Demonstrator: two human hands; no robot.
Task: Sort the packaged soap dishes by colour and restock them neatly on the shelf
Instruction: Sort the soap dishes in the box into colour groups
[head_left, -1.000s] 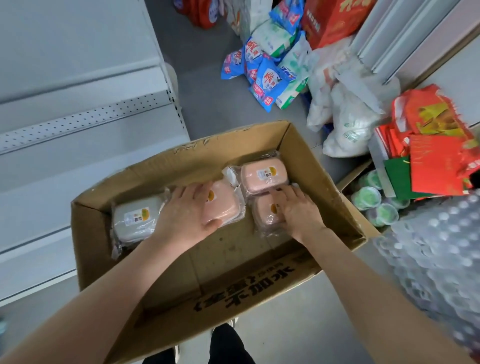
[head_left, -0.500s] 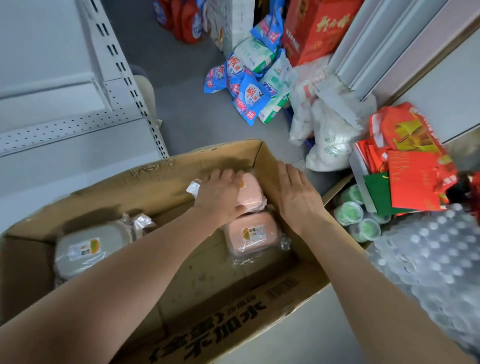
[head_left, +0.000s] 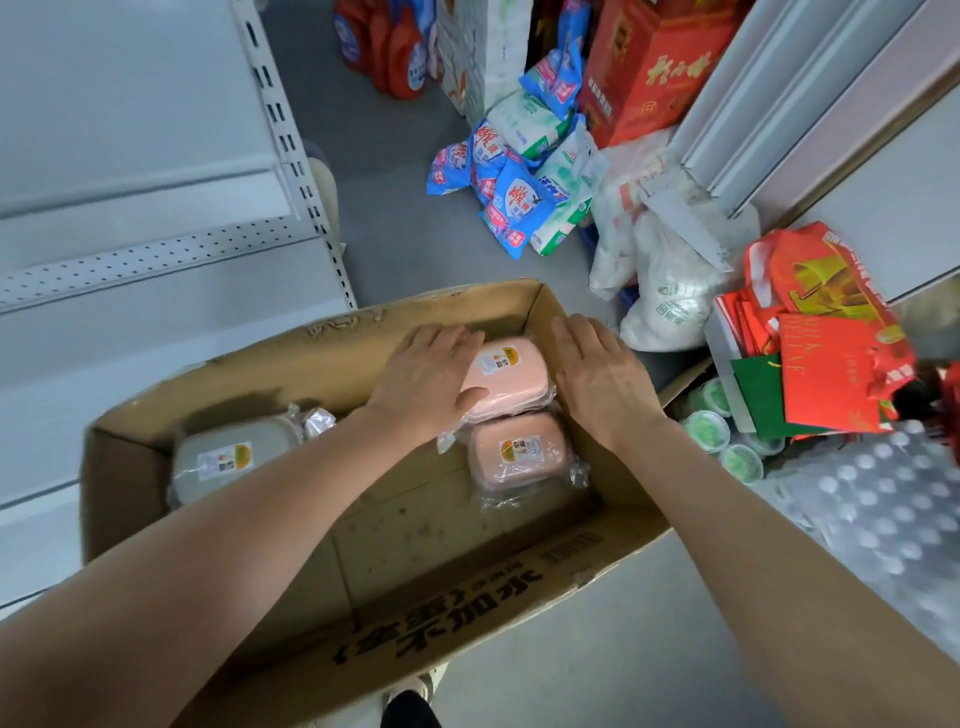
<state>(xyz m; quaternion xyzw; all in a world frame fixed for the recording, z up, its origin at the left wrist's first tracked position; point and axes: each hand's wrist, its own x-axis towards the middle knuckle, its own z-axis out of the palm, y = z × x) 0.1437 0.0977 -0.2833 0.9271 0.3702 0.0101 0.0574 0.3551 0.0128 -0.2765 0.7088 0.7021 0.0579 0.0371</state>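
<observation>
Looking down from head height into an open cardboard box (head_left: 415, 629) on a grey floor, with two bare forearms reaching in. The left hand (head_left: 426, 382) lies palm down on the left end of a pink soap dish (head_left: 511, 376) wrapped in clear plastic, fingers nearly straight and close together, thumb pressing on the dish's top. The right hand (head_left: 597, 379) stands on edge just to the right of that same dish, fingers straight and pressed together, between the dish and the box's right wall; whether it touches the wrapper cannot be told. The dish sits between the two hands in the far right corner of the box. Directly below the hands, nearer the person, lies a second pink soap dish (head_left: 519, 452), label up, touching the first. Well to the left of the left hand, a grey soap dish (head_left: 234, 460) rests in the box's left end. Beyond the left hand stands a white metal shelf (head_left: 156, 260).
</observation>
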